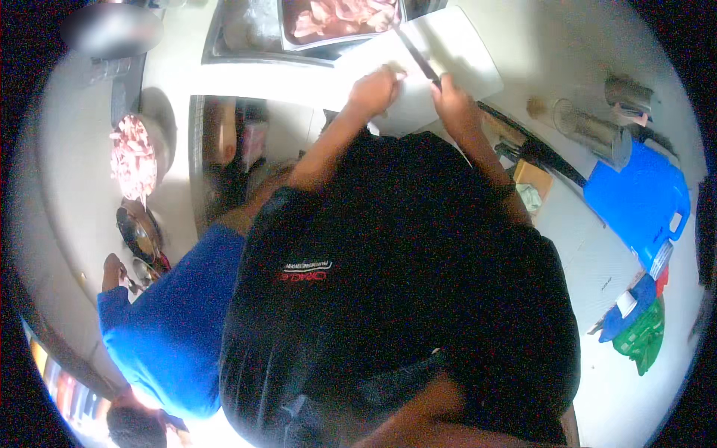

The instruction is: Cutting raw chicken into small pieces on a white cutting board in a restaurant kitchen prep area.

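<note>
A knife (417, 56) is gripped by its dark handle in my right hand (455, 106), its blade pointing up and left over a white cutting board (476, 61). Opposite it, my left hand (374, 92) rests low over the board's left part with bent fingers. A small pinkish piece shows by its fingertips; whether the fingers pinch it I cannot tell. Beyond the board, a rectangular tray (288, 39) holds pieces of raw meat (341, 19), at the edge of a metal sink (241, 33).
At left, a person in a blue top (173, 319) stands by a pan (137, 232) and a heap of raw meat pieces (133, 159) on the counter. A blue jerrycan (638, 196), a clear cylindrical container (594, 131) and a green plastic bag (641, 336) lie at right.
</note>
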A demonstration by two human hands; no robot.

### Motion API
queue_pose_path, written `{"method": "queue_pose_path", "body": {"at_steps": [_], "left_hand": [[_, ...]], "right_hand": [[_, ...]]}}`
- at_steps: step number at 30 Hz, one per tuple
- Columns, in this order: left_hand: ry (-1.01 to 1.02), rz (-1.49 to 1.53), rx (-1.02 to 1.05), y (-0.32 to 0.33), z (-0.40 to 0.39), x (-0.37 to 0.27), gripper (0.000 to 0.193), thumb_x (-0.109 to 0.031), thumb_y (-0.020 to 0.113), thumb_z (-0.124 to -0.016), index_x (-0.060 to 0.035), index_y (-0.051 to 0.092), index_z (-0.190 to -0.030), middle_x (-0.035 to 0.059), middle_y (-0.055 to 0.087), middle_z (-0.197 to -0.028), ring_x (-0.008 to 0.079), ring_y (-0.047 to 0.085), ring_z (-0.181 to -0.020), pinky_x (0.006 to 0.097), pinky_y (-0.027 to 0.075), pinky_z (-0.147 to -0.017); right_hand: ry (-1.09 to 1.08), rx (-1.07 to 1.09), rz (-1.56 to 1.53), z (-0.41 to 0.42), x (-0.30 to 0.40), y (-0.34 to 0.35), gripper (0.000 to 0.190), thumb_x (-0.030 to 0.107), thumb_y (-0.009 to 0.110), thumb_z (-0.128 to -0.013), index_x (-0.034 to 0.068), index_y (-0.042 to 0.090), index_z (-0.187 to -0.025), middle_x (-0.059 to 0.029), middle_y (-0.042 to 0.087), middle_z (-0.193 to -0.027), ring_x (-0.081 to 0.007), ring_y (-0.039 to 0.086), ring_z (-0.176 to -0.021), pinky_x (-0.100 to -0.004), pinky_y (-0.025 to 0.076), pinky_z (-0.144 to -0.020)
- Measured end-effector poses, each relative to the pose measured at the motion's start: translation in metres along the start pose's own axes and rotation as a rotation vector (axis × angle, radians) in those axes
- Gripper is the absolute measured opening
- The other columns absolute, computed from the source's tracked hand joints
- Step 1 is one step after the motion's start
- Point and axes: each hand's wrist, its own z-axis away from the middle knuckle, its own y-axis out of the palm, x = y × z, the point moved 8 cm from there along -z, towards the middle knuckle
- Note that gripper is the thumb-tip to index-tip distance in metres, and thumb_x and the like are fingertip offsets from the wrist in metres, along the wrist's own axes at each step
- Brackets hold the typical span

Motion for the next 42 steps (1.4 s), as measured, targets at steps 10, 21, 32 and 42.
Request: {"method": "queue_pose_path", "body": {"at_steps": [10,21,32,42], "left_hand": [[-0.04,-0.013,-0.056,0.012,0.005,0.008,0.029,-0.026,0.049,-0.089,0.0013,0.044,-0.098,0.0245,0.061,-0.077,0.0374,0.062,-0.079,0.047,0.051,-0.068],[-0.038,-0.041,-0.199,-0.012,0.019,0.012,0.027,-0.029,0.059,-0.083,-0.004,0.055,-0.093,0.0182,0.062,-0.081,0.0334,0.061,-0.077,0.0441,0.05,-0.066],[0.085,0.153,-0.385,-0.019,0.041,0.013,0.015,-0.016,0.061,-0.078,-0.007,0.061,-0.089,0.012,0.061,-0.086,0.0306,0.059,-0.083,0.0408,0.049,-0.07],[0.055,0.264,-0.341,-0.034,0.038,0.01,0.024,-0.008,0.063,-0.072,-0.005,0.065,-0.095,0.0143,0.063,-0.084,0.0321,0.061,-0.08,0.0401,0.049,-0.071]], "right_hand": [[-0.081,0.065,0.083,-0.017,-0.017,0.057,0.036,0.039,0.043,-0.092,0.005,0.044,-0.1,-0.024,0.062,-0.076,-0.0432,0.062,-0.072,-0.0559,0.047,-0.064],[-0.022,-0.03,-0.145,-0.009,0.001,0.011,0.033,0.034,0.046,-0.091,0.004,0.046,-0.104,-0.0268,0.059,-0.086,-0.0463,0.058,-0.079,-0.0561,0.043,-0.074],[-0.082,0.218,-0.015,-0.01,-0.027,0.058,0.038,0.039,0.046,-0.09,0.006,0.049,-0.109,-0.0243,0.061,-0.09,-0.0424,0.058,-0.086,-0.0514,0.044,-0.075],[-0.044,0.128,0.112,-0.003,-0.038,0.053,0.04,0.042,0.043,-0.092,0.006,0.049,-0.108,-0.0231,0.061,-0.089,-0.0423,0.059,-0.083,-0.0526,0.044,-0.073]]}}
